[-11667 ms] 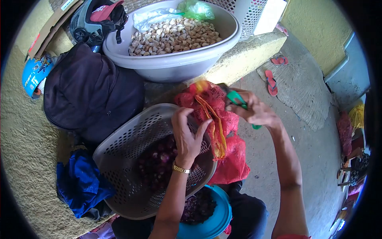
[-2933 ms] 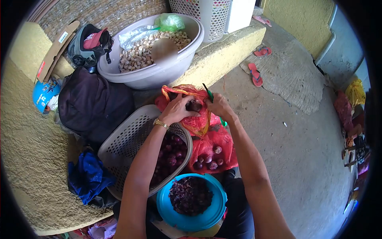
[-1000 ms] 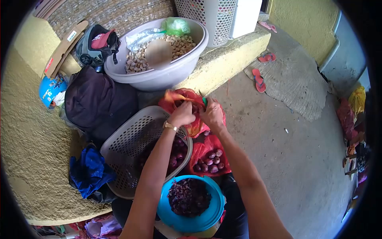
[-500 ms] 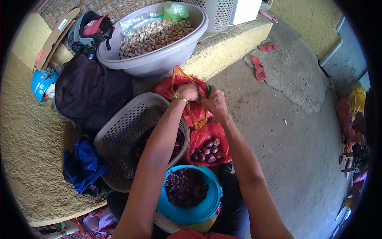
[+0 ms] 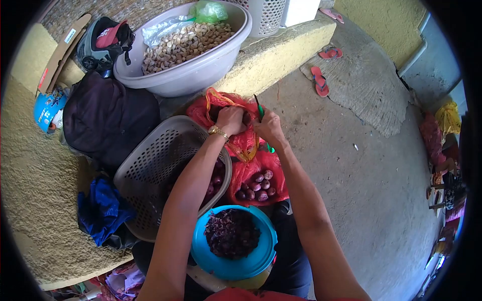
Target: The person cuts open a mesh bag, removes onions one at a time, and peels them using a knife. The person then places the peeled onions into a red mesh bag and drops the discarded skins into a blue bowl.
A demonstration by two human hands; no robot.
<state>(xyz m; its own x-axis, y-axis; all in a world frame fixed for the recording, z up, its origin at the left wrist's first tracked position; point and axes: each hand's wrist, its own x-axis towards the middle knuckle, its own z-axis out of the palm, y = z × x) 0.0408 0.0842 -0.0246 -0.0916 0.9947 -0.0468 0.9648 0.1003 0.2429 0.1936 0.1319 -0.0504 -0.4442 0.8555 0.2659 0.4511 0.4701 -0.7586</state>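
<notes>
Head view. The red mesh sack (image 5: 249, 168) lies at centre on the concrete floor, just right of the perforated basket (image 5: 150, 170) and just beyond the blue bowl (image 5: 268, 251). Its far end is lifted and bunched, probably so that the purple bulbs (image 5: 256, 183) settle into the near fold, where they show through the netting.

The left hand (image 5: 231, 120) is closed, with the fingers curled into the raised netting at the sack's mouth. Whether a bulb is also enclosed cannot be told. A gold watch (image 5: 218, 132) is worn at the wrist.

The right hand (image 5: 268, 128) is closed around a green knife (image 5: 258, 106), whose tip points to the far side. It is held just beside the left hand, touching the sack.

More purple bulbs are seen in the basket. Dark peelings (image 5: 231, 233) fill the bowl, which sits nearest the body, apparently for easy reach.

Far left, a grey basin (image 5: 201, 75) of pale pieces rests on the yellow ledge (image 5: 281, 55). A dark bag (image 5: 108, 120) and a blue cloth (image 5: 103, 210) lie to the left, and red sandals (image 5: 319, 80) far right.
</notes>
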